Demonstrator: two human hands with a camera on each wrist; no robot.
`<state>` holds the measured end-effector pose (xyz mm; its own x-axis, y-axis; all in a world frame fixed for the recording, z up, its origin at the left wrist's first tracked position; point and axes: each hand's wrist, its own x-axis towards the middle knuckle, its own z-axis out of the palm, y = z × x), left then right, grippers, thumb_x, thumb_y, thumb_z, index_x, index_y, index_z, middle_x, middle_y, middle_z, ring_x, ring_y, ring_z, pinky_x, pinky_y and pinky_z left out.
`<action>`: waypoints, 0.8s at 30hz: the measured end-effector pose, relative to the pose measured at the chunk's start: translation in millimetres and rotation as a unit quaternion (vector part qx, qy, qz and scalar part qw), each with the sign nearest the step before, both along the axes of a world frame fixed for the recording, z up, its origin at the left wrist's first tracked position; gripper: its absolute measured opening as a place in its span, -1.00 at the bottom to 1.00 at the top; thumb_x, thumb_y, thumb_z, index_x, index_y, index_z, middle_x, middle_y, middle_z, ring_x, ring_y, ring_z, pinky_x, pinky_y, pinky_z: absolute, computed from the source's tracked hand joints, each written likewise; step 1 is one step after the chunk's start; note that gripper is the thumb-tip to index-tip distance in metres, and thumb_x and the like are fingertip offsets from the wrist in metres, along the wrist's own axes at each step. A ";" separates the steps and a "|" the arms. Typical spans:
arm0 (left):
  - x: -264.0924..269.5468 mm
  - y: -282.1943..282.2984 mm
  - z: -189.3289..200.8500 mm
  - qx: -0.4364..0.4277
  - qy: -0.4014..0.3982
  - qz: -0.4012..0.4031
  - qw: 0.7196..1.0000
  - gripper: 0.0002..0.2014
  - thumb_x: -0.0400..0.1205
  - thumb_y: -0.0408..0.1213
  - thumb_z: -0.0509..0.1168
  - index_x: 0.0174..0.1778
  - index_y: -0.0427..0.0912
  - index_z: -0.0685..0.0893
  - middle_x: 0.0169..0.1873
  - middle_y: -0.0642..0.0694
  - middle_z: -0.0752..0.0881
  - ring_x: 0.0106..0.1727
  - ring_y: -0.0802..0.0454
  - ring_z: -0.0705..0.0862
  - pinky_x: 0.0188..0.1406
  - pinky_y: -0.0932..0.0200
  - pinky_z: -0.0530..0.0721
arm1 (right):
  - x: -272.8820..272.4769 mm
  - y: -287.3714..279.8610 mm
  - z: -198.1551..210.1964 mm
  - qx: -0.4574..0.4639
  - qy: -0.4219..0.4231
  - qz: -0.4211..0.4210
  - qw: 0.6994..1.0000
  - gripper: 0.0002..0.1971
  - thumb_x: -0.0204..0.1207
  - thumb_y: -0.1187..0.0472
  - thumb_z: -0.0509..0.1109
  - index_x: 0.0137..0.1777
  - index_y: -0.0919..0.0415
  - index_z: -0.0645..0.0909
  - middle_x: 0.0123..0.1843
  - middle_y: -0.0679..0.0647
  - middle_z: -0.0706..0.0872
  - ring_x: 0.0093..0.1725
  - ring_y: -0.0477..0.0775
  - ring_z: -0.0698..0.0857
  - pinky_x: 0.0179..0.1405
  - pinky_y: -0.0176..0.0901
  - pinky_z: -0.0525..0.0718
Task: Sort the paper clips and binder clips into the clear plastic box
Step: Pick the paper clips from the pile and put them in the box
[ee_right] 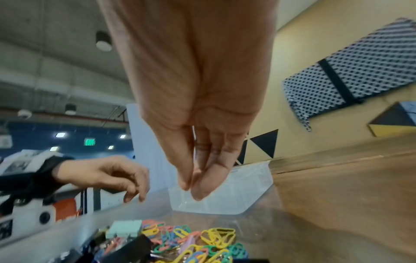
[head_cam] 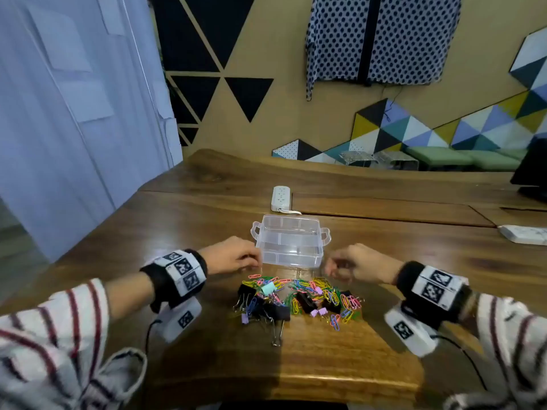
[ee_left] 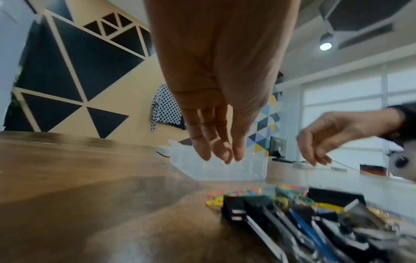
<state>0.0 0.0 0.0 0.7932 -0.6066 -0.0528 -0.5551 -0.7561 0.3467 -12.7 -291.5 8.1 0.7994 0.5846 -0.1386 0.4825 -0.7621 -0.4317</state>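
The clear plastic box [head_cam: 291, 259] stands open and empty on the wooden table, also visible in the wrist views [ee_left: 216, 169] [ee_right: 225, 201]. In front of it lies a mixed heap of coloured paper clips [head_cam: 321, 291] [ee_right: 216, 234] and black binder clips [head_cam: 276, 312] [ee_left: 247, 204], with a mint binder clip [head_cam: 268, 289] [ee_right: 124, 228] among them. My left hand [head_cam: 254, 261] [ee_left: 223, 156] hovers by the box's front left corner, fingers relaxed, holding nothing. My right hand [head_cam: 331, 270] [ee_right: 193, 186] hovers at the box's front right, fingertips drawn together, with nothing visible between them.
A white power strip [head_cam: 281, 198] lies behind the box. Another white strip [head_cam: 524, 233] sits at the right edge, near a dark monitor base [head_cam: 532, 179]. The table [head_cam: 177, 226] ends close in front of the heap.
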 end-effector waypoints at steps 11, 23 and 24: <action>16.1 -11.8 -29.7 0.076 0.060 0.036 0.995 -0.71 0.60 -0.24 0.28 0.24 -0.15 0.57 0.25 -0.12 0.55 0.24 0.00 0.55 0.22 0.18 0.56 | 28.1 21.2 -27.8 -0.097 -0.001 0.046 0.994 -0.81 0.57 0.21 0.28 0.14 0.20 0.52 -0.03 -0.03 0.61 -0.05 -0.04 0.64 -0.01 -0.24 0.62; 29.6 -26.4 -23.8 0.079 0.171 0.042 0.981 -0.76 0.59 -0.46 0.22 0.16 -0.25 0.57 0.11 -0.18 0.67 0.11 -0.04 0.66 0.02 0.18 0.63 | 44.3 24.4 -34.1 -0.074 0.091 0.069 0.991 -0.73 0.41 0.37 0.42 0.10 0.15 0.56 0.00 0.09 0.68 0.04 0.05 0.67 0.10 -0.05 0.66; 30.5 -27.1 -21.9 0.087 0.175 0.034 0.980 -0.79 0.57 -0.48 0.22 0.11 -0.26 0.58 0.08 -0.19 0.68 0.08 -0.05 0.66 -0.05 0.19 0.59 | 46.0 24.6 -33.5 -0.073 0.086 0.067 0.991 -0.72 0.41 0.37 0.40 0.11 0.15 0.57 0.01 0.10 0.69 0.04 0.08 0.67 0.10 0.00 0.66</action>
<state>30.5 -27.1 -21.9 0.7465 -0.5110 -0.4261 -0.3718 -0.8515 0.3698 33.3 -266.9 -25.4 0.6735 0.6476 -0.3566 0.5121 -0.7565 -0.4067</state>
